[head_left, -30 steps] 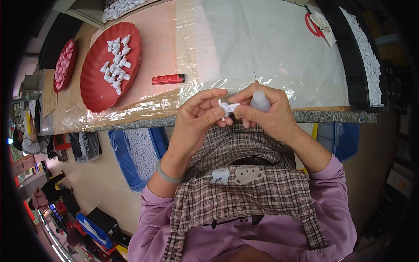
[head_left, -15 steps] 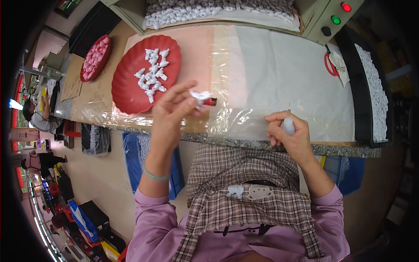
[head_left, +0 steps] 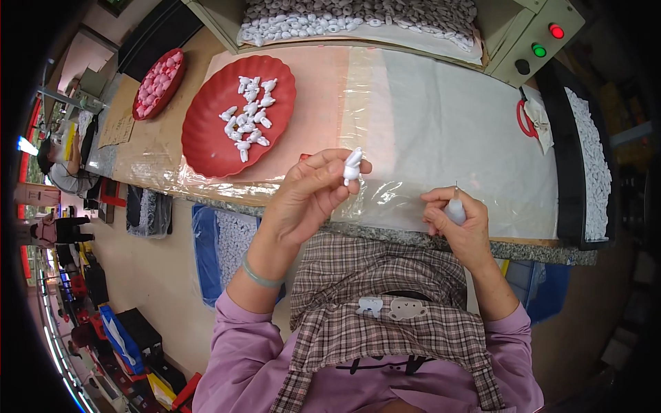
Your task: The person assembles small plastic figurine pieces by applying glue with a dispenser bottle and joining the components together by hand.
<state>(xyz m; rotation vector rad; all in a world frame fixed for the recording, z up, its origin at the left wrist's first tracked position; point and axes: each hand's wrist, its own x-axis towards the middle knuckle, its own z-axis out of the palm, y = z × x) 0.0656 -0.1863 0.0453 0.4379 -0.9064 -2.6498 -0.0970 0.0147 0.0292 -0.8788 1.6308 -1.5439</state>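
Note:
Between the thumb and fingers of my left hand (head_left: 310, 193) is a small white rabbit figurine (head_left: 352, 167), held upright above the table with its ears pointing up. My right hand (head_left: 463, 224) is wrapped round a small whitish squeeze bottle (head_left: 455, 209) whose thin needle tip points up. The two hands are apart, over the near part of the table. To the left of my left hand lies a red scalloped plate (head_left: 200, 141), with several more white rabbit figurines (head_left: 246, 124) on it. A bit of a red object (head_left: 303, 157) shows behind my left fingers.
A red bowl of pink pieces (head_left: 158, 84) stands far left. At the back, an open-fronted machine (head_left: 506, 65) holds many white pieces. Red-handled scissors (head_left: 527, 122) and a black tray (head_left: 575, 172) of white pieces are at right. A blue crate (head_left: 204, 255) sits below the table edge.
My left hand has moved right with the rabbit figurine and turned it from lying sideways to upright. My right hand keeps its hold on the bottle, almost unmoved.

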